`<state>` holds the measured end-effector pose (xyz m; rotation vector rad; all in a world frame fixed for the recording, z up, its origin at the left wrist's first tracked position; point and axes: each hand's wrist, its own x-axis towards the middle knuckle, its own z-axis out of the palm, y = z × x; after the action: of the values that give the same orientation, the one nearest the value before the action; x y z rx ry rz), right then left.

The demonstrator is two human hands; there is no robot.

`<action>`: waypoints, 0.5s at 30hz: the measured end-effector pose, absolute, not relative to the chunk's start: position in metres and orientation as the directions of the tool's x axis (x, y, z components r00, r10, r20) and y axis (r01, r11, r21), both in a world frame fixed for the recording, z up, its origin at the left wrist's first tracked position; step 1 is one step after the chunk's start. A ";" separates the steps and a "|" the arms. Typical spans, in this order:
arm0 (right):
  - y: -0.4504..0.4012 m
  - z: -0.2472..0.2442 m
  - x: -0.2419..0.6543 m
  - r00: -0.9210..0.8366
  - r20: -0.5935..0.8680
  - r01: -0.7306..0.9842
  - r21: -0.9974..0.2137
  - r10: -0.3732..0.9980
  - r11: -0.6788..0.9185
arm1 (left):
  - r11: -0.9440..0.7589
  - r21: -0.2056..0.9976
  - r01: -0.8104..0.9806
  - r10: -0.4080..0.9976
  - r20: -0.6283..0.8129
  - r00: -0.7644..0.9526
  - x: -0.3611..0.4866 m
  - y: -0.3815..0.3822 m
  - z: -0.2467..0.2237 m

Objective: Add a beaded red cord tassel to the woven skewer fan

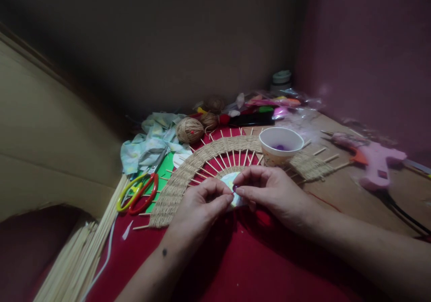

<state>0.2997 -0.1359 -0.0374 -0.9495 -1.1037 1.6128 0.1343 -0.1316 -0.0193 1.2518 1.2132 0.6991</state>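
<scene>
A small dark purple bead (235, 188) is pinched between the thumb and forefinger of my right hand (269, 189). Close by, my left hand (205, 203) has its thumb and forefinger pressed together; what they hold, if anything, is too small to name. Both hands are above the near edge of a woven twine fan with thin sticks (168, 198), beside its light patterned centre (230, 178). A white cup (281, 140) with purple pieces inside stands behind my right hand.
Yellow and red scissors (144, 198) lie left, near patterned cloth (134, 153) and a twine ball (189, 130). A pink glue gun (375, 158) with a black cord lies right. Long thin sticks (70, 266) fill the lower left. Plastic packets (286, 106) lie at the back.
</scene>
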 end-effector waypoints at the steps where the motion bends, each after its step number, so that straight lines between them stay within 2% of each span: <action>1: -0.136 -0.037 0.300 -0.269 -0.090 -0.264 -0.951 0.959 -0.164 | 0.243 0.947 0.209 0.914 -0.296 0.277 0.134 -0.131 -0.019; 10: -0.137 -0.035 0.299 -0.260 -0.071 -0.301 -0.942 0.963 -0.151 | 0.330 0.925 0.187 0.882 -0.373 0.288 0.136 -0.135 -0.016; 15: -0.137 -0.036 0.299 -0.263 -0.091 -0.290 -0.942 0.961 -0.168 | 0.291 0.934 0.206 0.876 -0.347 0.336 0.133 -0.133 -0.018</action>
<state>0.2994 -0.1368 -0.0365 -0.9345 -1.0755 1.6208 0.1327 -0.1333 -0.0182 1.2204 1.1706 0.6190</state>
